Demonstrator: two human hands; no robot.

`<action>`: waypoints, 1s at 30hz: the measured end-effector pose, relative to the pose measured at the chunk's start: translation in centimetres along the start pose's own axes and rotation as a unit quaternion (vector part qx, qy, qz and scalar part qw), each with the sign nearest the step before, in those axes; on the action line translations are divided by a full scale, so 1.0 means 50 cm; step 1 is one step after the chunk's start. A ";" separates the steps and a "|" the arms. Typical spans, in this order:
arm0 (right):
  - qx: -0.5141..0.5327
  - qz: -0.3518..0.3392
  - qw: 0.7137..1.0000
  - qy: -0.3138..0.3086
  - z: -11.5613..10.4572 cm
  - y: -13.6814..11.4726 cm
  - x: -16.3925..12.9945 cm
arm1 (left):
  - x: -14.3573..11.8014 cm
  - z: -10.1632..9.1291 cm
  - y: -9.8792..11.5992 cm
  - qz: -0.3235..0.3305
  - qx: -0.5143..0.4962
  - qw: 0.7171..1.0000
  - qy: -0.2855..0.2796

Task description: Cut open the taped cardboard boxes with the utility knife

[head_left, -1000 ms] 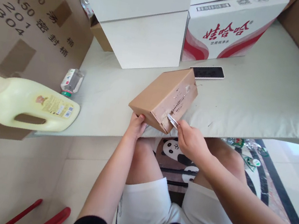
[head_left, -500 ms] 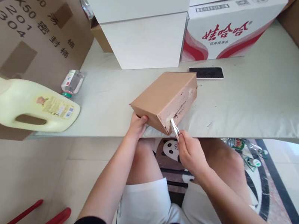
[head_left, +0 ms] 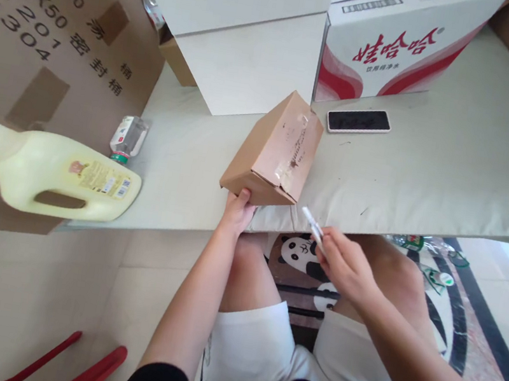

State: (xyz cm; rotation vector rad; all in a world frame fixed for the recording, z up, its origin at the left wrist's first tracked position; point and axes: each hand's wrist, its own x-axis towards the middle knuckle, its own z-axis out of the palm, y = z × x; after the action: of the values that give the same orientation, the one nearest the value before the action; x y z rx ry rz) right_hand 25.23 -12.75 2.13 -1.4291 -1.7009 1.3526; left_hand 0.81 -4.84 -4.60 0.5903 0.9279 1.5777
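My left hand point(head_left: 238, 210) gripped the near bottom corner of the small brown cardboard box point(head_left: 273, 148), thumb up on the facing side, and the box stood tipped on the near edge of the pale padded tabletop point(head_left: 431, 173), its taped end turned toward me. My right hand point(head_left: 343, 266) was just off to the right of that box and below the table edge, fingers closed round a small silvery-white blade point(head_left: 311, 223) whose tip pointed up and left toward the box's lower corner, near it but not touching. Beyond my right hand, further back on the pad, a black smartphone with a white rim point(head_left: 359, 121) lay flat, just right of the box's top. Behind that stood a white carton with red waves and red lettering point(head_left: 392, 51), and beside it, straight beyond my left hand, a stack of plain white boxes point(head_left: 247, 54). Well out to the left of my left hand a pale yellow plastic jug with a handle point(head_left: 57, 182) lay on its side, with a small clear bottle with a green cap point(head_left: 128, 139) just behind it against a big brown carton printed with black numbers point(head_left: 55, 43). Under my hands were my knees and a panda-patterned mat point(head_left: 302, 256).
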 end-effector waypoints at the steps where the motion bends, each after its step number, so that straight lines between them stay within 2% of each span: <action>1: 0.013 0.005 1.000 0.027 -0.007 -0.002 0.007 | 0.000 -0.003 0.000 -0.003 0.001 1.000 -0.006; 5: 0.032 -0.003 0.999 0.036 -0.020 -0.015 0.036 | 0.003 -0.011 -0.002 -0.010 0.021 1.000 -0.015; 12: 0.012 0.023 0.999 0.040 0.001 -0.029 0.062 | 0.001 -0.011 -0.011 0.007 0.066 0.997 -0.047; 18: -0.023 0.007 1.000 0.011 0.002 -0.042 0.055 | 0.002 -0.005 -0.021 0.051 0.105 0.993 -0.030; 24: -0.044 -0.024 0.999 -0.006 -0.007 -0.031 0.033 | 0.000 -0.002 -0.022 0.061 0.112 0.992 -0.022; 30: -0.001 -0.009 0.998 0.063 -0.018 -0.004 0.038 | 0.001 -0.003 -0.021 0.052 0.097 0.994 -0.026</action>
State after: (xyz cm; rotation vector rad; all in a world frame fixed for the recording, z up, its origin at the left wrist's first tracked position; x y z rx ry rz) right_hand 25.34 -10.65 2.27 -1.4650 -1.6294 1.2251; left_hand 1.28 -4.81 -5.55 0.8252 1.0326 1.5673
